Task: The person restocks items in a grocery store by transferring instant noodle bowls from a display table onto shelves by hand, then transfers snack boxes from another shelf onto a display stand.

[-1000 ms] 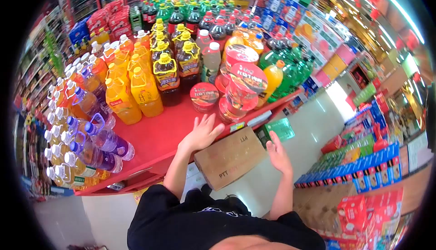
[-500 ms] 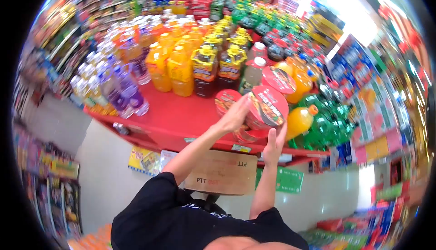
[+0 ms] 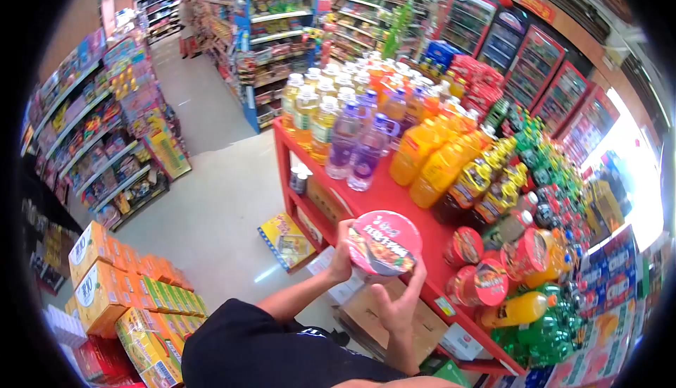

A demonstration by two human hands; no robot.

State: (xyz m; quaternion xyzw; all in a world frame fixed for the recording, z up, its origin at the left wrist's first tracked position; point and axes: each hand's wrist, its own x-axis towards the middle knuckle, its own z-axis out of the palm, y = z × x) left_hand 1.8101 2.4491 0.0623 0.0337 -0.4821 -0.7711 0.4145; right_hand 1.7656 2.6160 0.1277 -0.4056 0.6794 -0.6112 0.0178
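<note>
A red instant noodle bowl [image 3: 384, 242] is held between my two hands, in front of the red table's edge. My left hand [image 3: 342, 253] presses against the bowl's left side. Against its lower right side, my right hand [image 3: 399, 300] has its fingers, with the thumb below. On the red table [image 3: 412, 227], several similar bowls [image 3: 486, 282] stand at the right, some stacked. Behind them are an orange juice bottle [image 3: 520, 308] and green bottles. Purple-labelled bottles [image 3: 368, 152] stand nearer the left end.
A cardboard box [image 3: 422, 324] lies low beside the table, by my right forearm. Orange cartons [image 3: 102, 286] are stacked at lower left. A yellow box [image 3: 285, 240] is on the floor. Shelves [image 3: 282, 36] line an aisle, where a person [image 3: 187, 29] stands far off.
My hands took hold of the top bowl and lifted it off the stack, away from the other bowls. The view has swung left, showing the aisle and cartons.
</note>
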